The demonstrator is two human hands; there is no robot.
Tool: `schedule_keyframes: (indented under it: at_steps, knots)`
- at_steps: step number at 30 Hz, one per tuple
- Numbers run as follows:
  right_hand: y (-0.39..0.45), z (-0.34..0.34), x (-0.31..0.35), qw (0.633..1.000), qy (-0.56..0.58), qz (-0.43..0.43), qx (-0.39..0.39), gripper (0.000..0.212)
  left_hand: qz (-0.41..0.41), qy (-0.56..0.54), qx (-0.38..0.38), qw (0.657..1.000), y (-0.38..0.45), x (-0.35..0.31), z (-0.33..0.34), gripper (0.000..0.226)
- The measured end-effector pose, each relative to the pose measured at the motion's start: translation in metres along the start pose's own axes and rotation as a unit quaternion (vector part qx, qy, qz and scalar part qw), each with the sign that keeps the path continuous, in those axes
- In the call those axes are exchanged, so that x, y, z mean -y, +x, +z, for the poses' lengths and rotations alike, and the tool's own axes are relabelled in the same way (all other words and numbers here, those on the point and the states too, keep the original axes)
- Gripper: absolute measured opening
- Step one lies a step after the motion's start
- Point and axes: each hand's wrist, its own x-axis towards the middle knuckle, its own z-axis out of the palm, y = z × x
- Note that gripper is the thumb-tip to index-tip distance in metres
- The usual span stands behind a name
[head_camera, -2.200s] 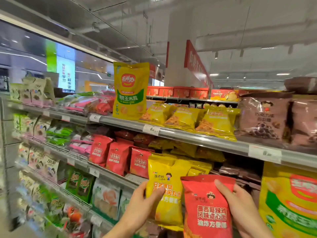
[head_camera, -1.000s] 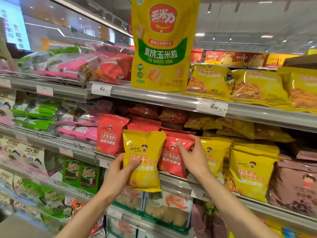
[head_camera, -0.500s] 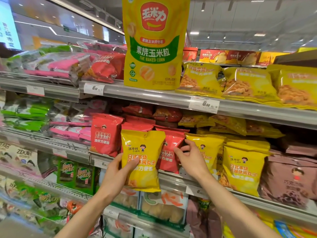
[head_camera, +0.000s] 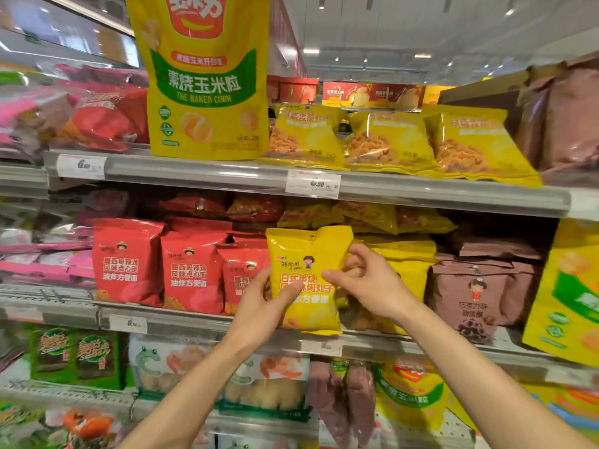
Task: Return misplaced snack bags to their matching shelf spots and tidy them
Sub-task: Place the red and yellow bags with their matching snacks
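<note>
Gripping yellow snack bag (head_camera: pixel 308 280), left hand (head_camera: pixel 262 306), right hand (head_camera: pixel 369 286), "THE BAKED CORN" pouch (head_camera: pixel 204 92) above.

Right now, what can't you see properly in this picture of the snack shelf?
- Yellow bag: lower print hidden by left hand and right hand, head view.
- Big corn bag: top cut off by upper edge.
- Price tag: number blurred.
- Yellow bags behind: fronts hidden by the held bag and right hand.

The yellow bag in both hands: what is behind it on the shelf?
Behind the yellow bag, more yellow bags of the same colour show at its right, past the right hand. What lies directly behind it is covered.
</note>
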Motion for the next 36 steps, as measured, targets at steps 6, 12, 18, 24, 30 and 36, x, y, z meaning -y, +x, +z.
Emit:
schedule_keyframes:
  at_steps: [6, 12, 18, 24, 30, 36]
  knots:
    - [0.000, -0.011, -0.008, 0.999, 0.002, 0.000, -0.046, 0.033, 0.052, 0.060, -0.010, 0.997, 0.003, 0.003, 0.013, 0.056]
    - [-0.005, 0.005, -0.018, 0.979, -0.168, 0.034, -0.107, 0.041, 0.156, 0.296, -0.105, 0.936, 0.007, 0.025, -0.022, 0.053]
    - [-0.013, 0.017, -0.015, 0.925, -0.347, -0.022, -0.154, 0.095, 0.279, 0.458, -0.114, 0.837, 0.014, 0.037, -0.029, 0.047]
    - [-0.013, 0.010, -0.026, 0.827, -0.504, -0.143, -0.204, 0.093, 0.294, 0.530, -0.081, 0.791, 0.028, 0.046, -0.038, 0.066]
    - [0.003, 0.040, -0.045, 0.742, -0.601, -0.288, -0.062, 0.077, 0.292, 0.622, -0.045, 0.725, 0.039, 0.058, -0.043, 0.063]
    - [0.016, 0.042, -0.062, 0.765, -0.610, -0.205, -0.028, 0.081, 0.264, 0.657, -0.032, 0.705, 0.048, 0.064, -0.047, 0.068]
